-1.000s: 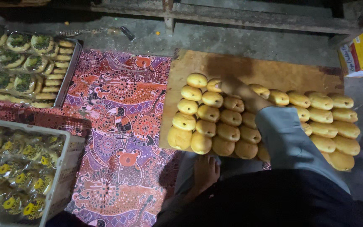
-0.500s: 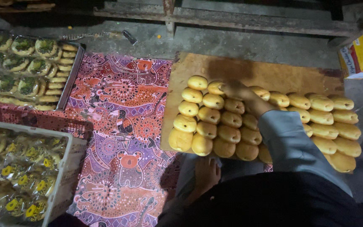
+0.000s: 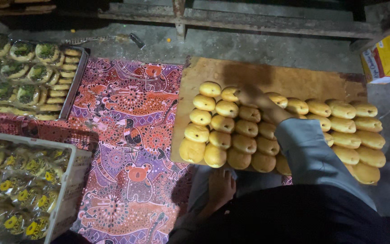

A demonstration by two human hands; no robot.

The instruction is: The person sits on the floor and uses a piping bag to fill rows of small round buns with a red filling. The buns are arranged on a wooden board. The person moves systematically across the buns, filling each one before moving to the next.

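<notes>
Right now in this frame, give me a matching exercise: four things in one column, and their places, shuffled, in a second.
Things:
1. right hand
2. wooden board
3. metal tray
4. white crate

Places:
A. lower left, holding wrapped pastries
B. upper left, holding green-topped pastries
C. under the rows of yellow buns
D. on the top row of buns

Pairs: 1-D, 2-C, 3-B, 4-A

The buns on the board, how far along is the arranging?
Done: most buns sit in tidy rows on the wooden board. In hand: the right hand rests on a back-row bun. Left: the board's back strip is bare. The left hand isn't in view.
</notes>
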